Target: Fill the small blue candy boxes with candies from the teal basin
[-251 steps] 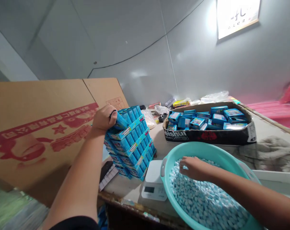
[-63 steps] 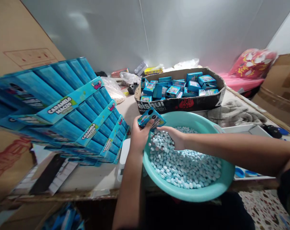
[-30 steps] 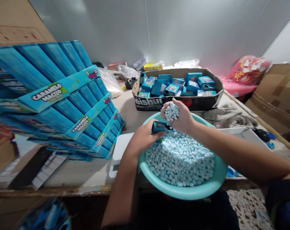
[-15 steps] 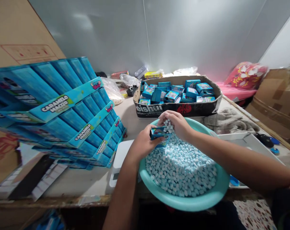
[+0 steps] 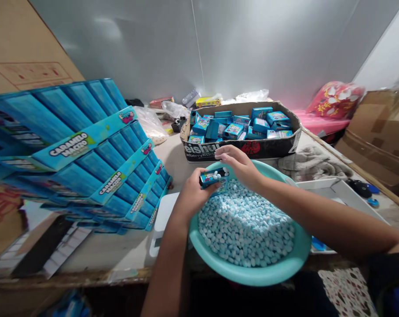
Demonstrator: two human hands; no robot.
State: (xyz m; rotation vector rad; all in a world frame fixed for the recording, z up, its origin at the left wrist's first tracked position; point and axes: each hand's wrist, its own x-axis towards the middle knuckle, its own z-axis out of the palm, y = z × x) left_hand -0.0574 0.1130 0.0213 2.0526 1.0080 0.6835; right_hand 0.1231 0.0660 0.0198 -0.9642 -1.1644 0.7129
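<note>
My left hand [image 5: 196, 192] is closed around a small blue candy box [image 5: 215, 179], held over the left rim of a turquoise basin [image 5: 252, 278]. A few pale candies rest on the top of the box and at its right end. Just right of the box, my right hand [image 5: 239, 164] hovers with its fingers stretched out, and no candies show in it. Light blue and white candies [image 5: 248, 229] fill much of the basin below both hands.
Behind the basin stands a black carton [image 5: 275, 149] of small blue boxes. Stacked display trays [image 5: 97, 145] of blue boxes lean at left. A white scale [image 5: 164, 215] sits left of the basin, a white tray [image 5: 327, 187] and grey cloth [image 5: 313, 163] at right.
The candies my right hand held at the box have left it, and its fingers have straightened. Some candies now lie on the box, which has shifted slightly left and up with my left hand.
</note>
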